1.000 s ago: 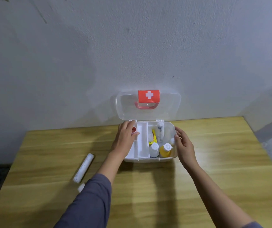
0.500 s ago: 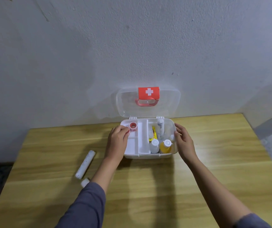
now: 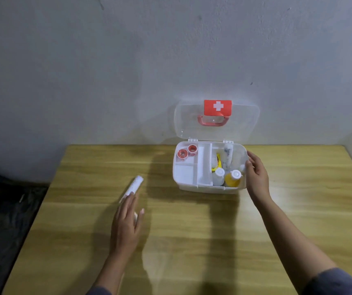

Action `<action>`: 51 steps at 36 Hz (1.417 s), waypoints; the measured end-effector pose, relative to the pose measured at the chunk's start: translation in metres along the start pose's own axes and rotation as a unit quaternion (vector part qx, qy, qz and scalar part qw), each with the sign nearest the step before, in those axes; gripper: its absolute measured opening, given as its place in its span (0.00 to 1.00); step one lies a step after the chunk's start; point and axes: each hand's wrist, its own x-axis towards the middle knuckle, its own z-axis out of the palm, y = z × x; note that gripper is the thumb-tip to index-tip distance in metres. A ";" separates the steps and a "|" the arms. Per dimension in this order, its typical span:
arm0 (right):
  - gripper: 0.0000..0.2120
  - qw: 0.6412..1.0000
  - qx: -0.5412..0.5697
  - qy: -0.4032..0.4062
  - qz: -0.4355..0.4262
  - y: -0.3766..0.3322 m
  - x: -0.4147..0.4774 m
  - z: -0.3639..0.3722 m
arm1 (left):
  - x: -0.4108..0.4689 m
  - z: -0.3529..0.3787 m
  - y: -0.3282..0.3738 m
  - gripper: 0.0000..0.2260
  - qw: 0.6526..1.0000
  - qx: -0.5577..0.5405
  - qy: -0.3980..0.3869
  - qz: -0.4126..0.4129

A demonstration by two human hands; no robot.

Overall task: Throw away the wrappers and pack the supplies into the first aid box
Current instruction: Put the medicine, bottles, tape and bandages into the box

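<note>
Head view. My left hand (image 3: 126, 222) has left the first aid box (image 3: 210, 166) and now reaches over the counter (image 3: 192, 241) toward the white roll (image 3: 133, 186) that lies well to the left of the box. A second ago this hand was at the rear left compartment of the box; two red tape rolls (image 3: 186, 151) now sit in that compartment, so I judge that item packed. The fingers are extended and apart, clamped on nothing, with the fingertips at the near end of the white roll. A small white object lies partly hidden under the palm; I cannot identify it.

My right hand (image 3: 257, 175) has stayed on the right wall of the box, fingers loosely curved against the rim. It steadies the box and does not enclose it.

Condition of the box: it stands at the far edge of the counter against the wall, with the clear lid (image 3: 216, 120) upright and open. The white divider tray has its front left compartment bare. The right section holds a white bottle (image 3: 219, 176), a yellow bottle (image 3: 233, 178), an upright tube (image 3: 227, 156) and a yellow item between tray and tube.

Remaining work, as I judge it: pick up the white roll, then the hidden object, and pack or discard each.
</note>
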 end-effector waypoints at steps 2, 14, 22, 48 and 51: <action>0.16 1.000 -0.002 0.007 -0.002 0.000 0.000 0.001 | -0.020 0.002 -0.013 0.25 0.998 0.025 -0.048 0.013; 0.16 1.000 -0.009 0.014 -0.019 0.002 -0.002 0.004 | 0.003 0.031 -0.007 0.27 0.970 0.191 -0.149 -0.005; 0.15 1.000 -0.007 0.013 -0.022 0.006 0.000 0.004 | 0.049 0.029 -0.005 0.26 0.958 0.244 -0.140 -0.049; 0.16 0.998 -0.027 0.052 -0.025 0.008 0.000 0.010 | 0.068 0.012 -0.033 0.22 0.970 0.211 -0.068 -0.095; 0.16 0.998 -0.027 0.048 -0.027 0.008 -0.001 0.011 | 0.064 0.016 -0.029 0.22 0.973 0.201 -0.064 -0.090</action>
